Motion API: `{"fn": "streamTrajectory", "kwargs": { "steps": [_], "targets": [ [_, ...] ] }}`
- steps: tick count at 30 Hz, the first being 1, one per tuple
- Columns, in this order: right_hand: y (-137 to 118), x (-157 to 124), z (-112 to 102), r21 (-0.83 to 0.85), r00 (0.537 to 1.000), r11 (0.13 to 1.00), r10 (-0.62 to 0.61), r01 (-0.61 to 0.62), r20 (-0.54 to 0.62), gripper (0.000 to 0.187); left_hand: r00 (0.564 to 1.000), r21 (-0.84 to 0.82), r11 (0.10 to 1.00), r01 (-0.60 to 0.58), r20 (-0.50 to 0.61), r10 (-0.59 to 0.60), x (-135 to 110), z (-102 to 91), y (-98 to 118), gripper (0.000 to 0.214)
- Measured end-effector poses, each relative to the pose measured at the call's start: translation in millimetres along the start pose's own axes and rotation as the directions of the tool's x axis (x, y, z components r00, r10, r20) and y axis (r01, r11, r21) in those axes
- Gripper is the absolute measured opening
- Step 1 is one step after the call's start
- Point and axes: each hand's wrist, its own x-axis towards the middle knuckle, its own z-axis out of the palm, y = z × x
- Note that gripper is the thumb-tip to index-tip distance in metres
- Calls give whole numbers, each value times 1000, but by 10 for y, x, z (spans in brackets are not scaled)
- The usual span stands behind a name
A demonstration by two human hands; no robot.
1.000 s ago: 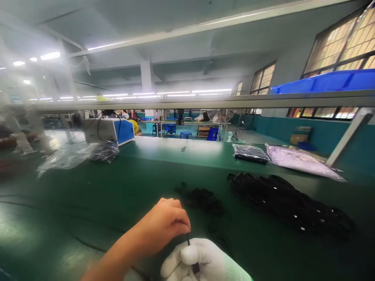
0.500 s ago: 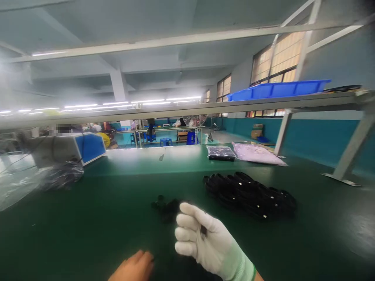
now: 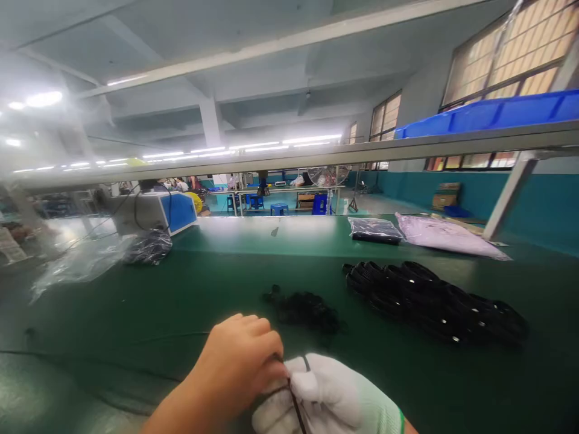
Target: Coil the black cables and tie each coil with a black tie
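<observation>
My bare left hand (image 3: 244,355) is closed, its thumb and fingers pinched against the fingers of my right hand. A white glove with a pale green cuff covers my right hand (image 3: 330,392), which is closed around a thin black cord (image 3: 296,407). The cord runs between the two hands and down across the glove. Dark, blurred cable lengths (image 3: 149,374) trail over the table left of my left forearm. Just beyond my hands lies a loose heap of small black pieces (image 3: 307,308), too dark to identify.
Several bundled black cable coils (image 3: 420,301) lie to the right. Behind them are a clear-bagged dark packet (image 3: 374,230) and a pinkish bag (image 3: 447,236). Clear plastic (image 3: 85,262) and a blue-and-white machine (image 3: 178,212) stand left. A shelf bar (image 3: 271,161) crosses above the green table (image 3: 203,289).
My left hand has risen and moved right to meet the gloved hand. The right hand has turned and closed around the cord. The view has swung left, and cable now trails at left.
</observation>
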Motion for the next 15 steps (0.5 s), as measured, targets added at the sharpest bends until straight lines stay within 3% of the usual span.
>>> {"fn": "streamTrajectory", "kwargs": {
  "steps": [3, 7, 10, 12, 15],
  "targets": [
    [96, 3, 4, 123, 999, 992, 15, -11, -29, 39, 994, -189, 978, 90, 76, -77, 127, -78, -9, 7],
    [201, 28, -23, 103, 997, 995, 4, 4, -78, 38, 985, -433, 885, 172, 83, -151, 163, 74, -52, 7],
    [164, 62, 46, 201, 999, 979, -33, 32, 0, 22, 977, -609, 764, 212, 108, -185, 168, 369, -169, 10],
    [78, 76, 110, 325, 993, 941, -108, 89, 40, 32, 966, -674, 692, 258, 167, -197, 132, 633, -241, 22],
    [-60, 71, 132, 359, 960, 890, -255, 281, -117, 32, 947, -629, 709, 318, 240, -212, -50, 1043, -260, 28]
  ]
}}
